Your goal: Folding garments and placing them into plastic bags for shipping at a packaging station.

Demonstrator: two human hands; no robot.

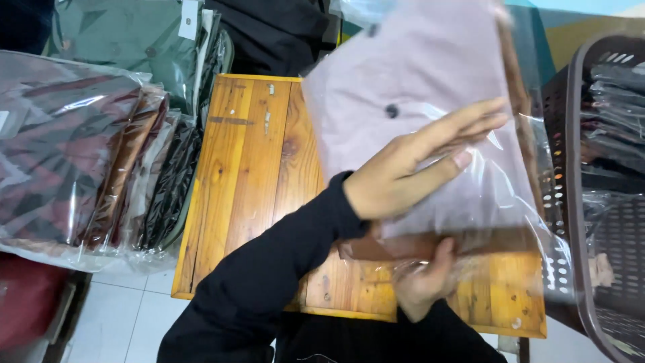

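Note:
A pale lilac garment with dark buttons, sealed in a clear plastic bag (pixel 416 74), is held tilted above a small wooden table (pixel 255 168). My left hand (pixel 410 171), in a black sleeve, lies flat on the bag's front with its fingers stretched out. Below it, my right hand (pixel 423 282) grips the bag's lower edge together with a brown bagged garment (pixel 430 243) lying under it. The brown one also shows along the right side of the bag.
A stack of bagged garments in dark red, brown and black (pixel 87 168) leans at the left of the table. A green bagged garment (pixel 127 40) lies behind them. A brown plastic basket (pixel 576 168) holding dark bagged items stands at the right. White floor tiles (pixel 121 316) are below.

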